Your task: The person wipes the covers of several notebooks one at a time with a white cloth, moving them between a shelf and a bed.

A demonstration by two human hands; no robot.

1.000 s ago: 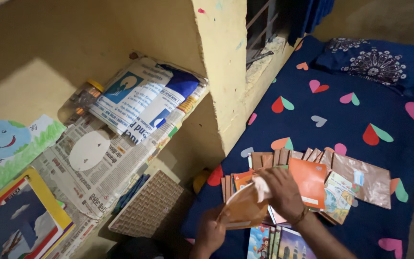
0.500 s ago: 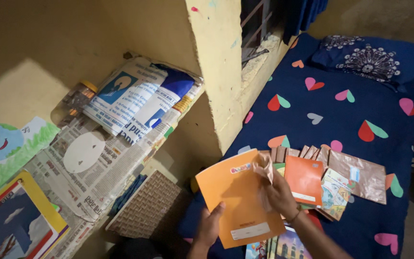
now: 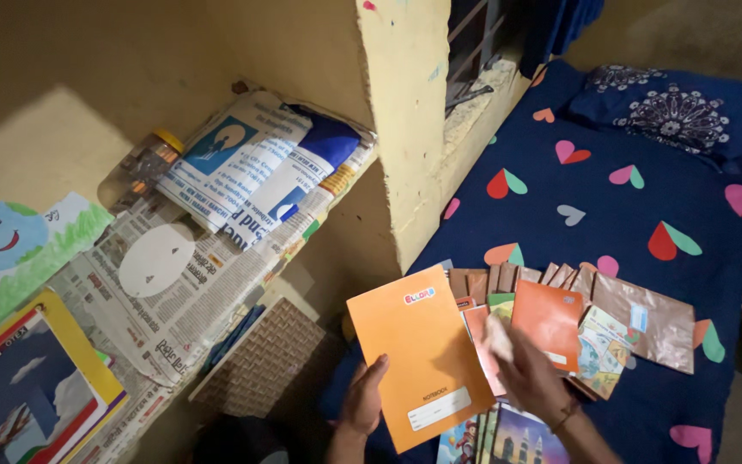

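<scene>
My left hand holds an orange notebook by its lower left edge, cover facing up, above the bed's near edge. My right hand hovers just to its right with a pale crumpled cloth in its fingers, over a spread of books. That spread holds an orange book, several brown-covered books and picture-covered books lying on the dark blue sheet with coloured hearts.
A newspaper-lined shelf at left carries a plastic-wrapped bundle, a jar, a paper earth drawing and a yellow-edged picture book. A woven basket stands below. A yellow wall pillar and a pillow lie beyond.
The orange notebook went from bent and folded in both hands to flat and upright in the left hand. My right hand with the cloth came off it and moved right and down.
</scene>
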